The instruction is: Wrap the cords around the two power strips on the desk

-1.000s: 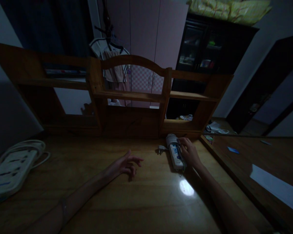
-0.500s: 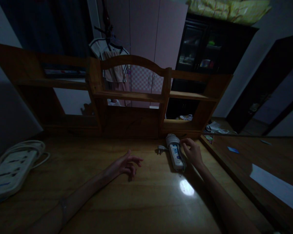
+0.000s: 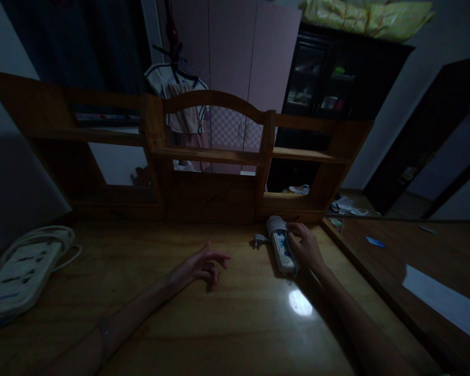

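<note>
A white power strip (image 3: pixel 284 255) lies on the wooden desktop, its grey cord (image 3: pixel 276 225) wound around the far end. The plug (image 3: pixel 259 238) sticks out to the left with its prongs showing. At the strip's right side is my right hand (image 3: pixel 306 245), its thumb and fingers closed at the wound cord; the exact grip is partly hidden. My left hand (image 3: pixel 207 265) rests over the desk to the left of the plug, fingers loosely spread and holding nothing.
A second, larger white power strip (image 3: pixel 21 277) with a coiled cable lies at the far left. A wooden shelf unit (image 3: pixel 209 155) stands along the desk's back edge. On the right are a lower brown surface (image 3: pixel 376 271), white paper (image 3: pixel 442 297) and a blue card (image 3: pixel 375 242).
My right hand has shifted slightly left, closer against the power strip and its wound cord. My left hand and the strip look nearly unchanged.
</note>
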The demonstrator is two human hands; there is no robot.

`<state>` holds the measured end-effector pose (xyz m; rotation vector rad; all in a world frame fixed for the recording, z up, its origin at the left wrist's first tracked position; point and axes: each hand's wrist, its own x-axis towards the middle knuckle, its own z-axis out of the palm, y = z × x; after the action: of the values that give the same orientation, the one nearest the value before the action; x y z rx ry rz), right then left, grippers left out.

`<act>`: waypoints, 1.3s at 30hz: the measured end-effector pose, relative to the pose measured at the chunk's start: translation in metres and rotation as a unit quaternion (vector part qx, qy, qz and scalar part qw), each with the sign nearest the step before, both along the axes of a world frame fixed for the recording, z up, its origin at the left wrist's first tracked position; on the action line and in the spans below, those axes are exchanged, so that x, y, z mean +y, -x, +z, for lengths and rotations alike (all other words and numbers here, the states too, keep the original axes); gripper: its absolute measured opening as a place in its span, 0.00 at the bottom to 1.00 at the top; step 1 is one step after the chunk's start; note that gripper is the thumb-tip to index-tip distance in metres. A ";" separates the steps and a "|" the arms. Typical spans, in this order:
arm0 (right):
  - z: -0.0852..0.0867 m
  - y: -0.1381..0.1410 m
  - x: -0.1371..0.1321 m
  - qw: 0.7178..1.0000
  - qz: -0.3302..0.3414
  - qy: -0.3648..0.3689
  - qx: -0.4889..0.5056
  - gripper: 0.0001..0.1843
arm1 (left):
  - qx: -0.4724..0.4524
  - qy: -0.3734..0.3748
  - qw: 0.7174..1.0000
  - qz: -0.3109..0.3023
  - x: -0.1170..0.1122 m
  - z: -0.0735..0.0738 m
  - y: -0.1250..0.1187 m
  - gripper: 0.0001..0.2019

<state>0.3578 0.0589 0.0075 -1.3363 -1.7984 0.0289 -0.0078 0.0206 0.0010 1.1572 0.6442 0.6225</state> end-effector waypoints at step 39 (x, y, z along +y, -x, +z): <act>0.004 -0.004 -0.001 0.998 -0.035 0.021 0.049 0.12 | 0.009 -0.036 0.999 0.035 0.004 -0.017 -0.005 0.34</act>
<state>0.3615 0.0583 0.0119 -1.4027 -1.6770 0.0921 -0.0023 0.0242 -0.0159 1.2117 0.6849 0.6993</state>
